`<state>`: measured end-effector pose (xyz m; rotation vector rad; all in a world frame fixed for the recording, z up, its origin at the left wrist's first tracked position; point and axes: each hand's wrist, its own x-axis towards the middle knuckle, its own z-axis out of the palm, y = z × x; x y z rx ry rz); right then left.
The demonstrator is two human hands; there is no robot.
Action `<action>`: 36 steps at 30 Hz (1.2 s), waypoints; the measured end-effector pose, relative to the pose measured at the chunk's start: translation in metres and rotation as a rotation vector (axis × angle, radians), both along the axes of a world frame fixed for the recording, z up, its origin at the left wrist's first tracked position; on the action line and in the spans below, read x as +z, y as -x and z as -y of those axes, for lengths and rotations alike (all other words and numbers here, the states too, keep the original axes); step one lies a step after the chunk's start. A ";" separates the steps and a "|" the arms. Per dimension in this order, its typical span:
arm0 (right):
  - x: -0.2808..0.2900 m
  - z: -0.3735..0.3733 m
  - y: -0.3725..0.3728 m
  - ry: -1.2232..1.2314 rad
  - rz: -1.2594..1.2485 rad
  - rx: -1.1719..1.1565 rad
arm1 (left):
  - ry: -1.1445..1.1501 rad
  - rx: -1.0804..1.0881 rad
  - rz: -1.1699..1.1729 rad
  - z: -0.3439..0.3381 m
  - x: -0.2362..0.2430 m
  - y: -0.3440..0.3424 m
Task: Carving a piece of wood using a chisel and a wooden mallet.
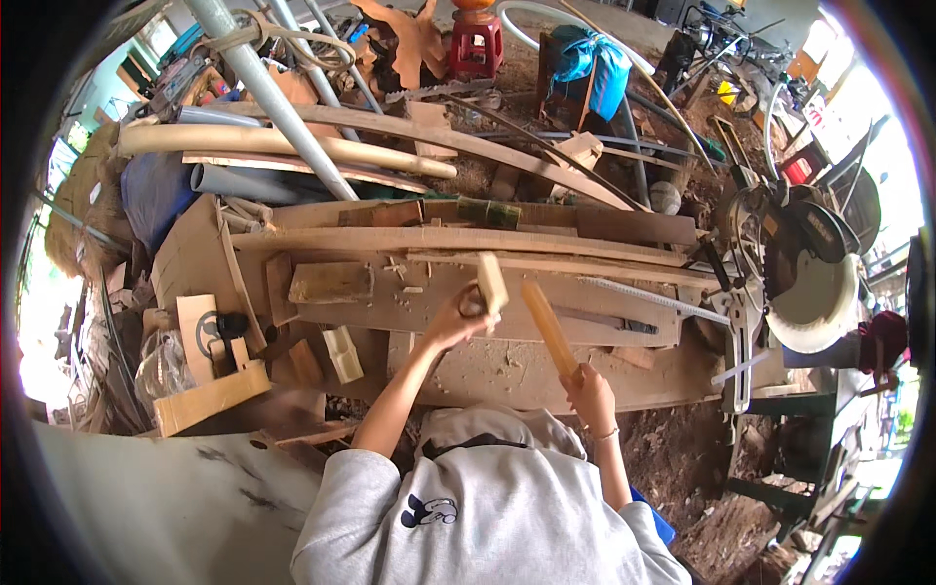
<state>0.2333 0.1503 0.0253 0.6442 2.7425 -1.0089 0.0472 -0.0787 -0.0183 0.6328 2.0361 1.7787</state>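
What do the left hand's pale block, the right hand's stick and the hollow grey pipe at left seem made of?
Pale block: likely bare wood, matte yellowish faces. Stick: probably wood, smooth, orange-brown; grain unclear. Grey pipe: likely plastic, even smooth colour, thin-walled open end.

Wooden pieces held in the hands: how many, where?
2. A pale wooden piece is in the left hand; a long wooden stick is in the right hand. Anything smaller inside either grip would be hidden.
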 end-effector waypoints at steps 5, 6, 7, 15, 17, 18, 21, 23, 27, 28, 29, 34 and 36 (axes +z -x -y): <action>0.007 0.004 -0.010 0.401 -0.065 -0.207 | -0.363 0.266 0.575 0.005 0.009 0.003; 0.003 0.003 -0.014 0.397 -0.091 -0.207 | -0.346 0.247 0.619 0.009 0.002 0.006; 0.003 0.002 -0.018 0.399 -0.073 -0.215 | -0.325 0.226 0.672 0.013 -0.005 0.008; 0.004 0.005 -0.054 0.479 -0.012 -0.264 | 0.274 0.112 0.661 0.019 -0.022 0.020; 0.008 0.010 -0.059 0.450 0.009 -0.265 | 0.295 0.188 0.599 0.019 -0.034 0.028; 0.007 0.011 -0.060 0.405 0.061 -0.269 | 0.324 0.198 0.579 0.016 -0.029 0.029; 0.000 0.015 -0.065 0.171 -0.002 -0.110 | 0.373 0.162 0.569 0.017 -0.038 0.045; 0.008 0.018 -0.061 0.157 -0.002 -0.083 | 0.540 0.273 0.406 0.018 -0.041 0.051; 0.009 0.025 -0.054 0.090 -0.122 0.042 | 0.535 0.323 0.204 0.017 -0.041 0.052; 0.008 0.026 -0.051 0.073 -0.174 0.076 | 0.522 0.324 0.221 0.015 -0.038 0.051; 0.009 0.027 -0.048 0.075 -0.174 0.070 | 0.525 0.319 0.220 0.013 -0.035 0.049; 0.005 0.032 -0.039 0.059 -0.075 0.126 | 0.491 0.317 0.272 0.009 -0.031 0.037; 0.006 0.031 -0.036 0.060 -0.060 0.136 | 0.491 0.329 0.240 0.004 -0.029 0.035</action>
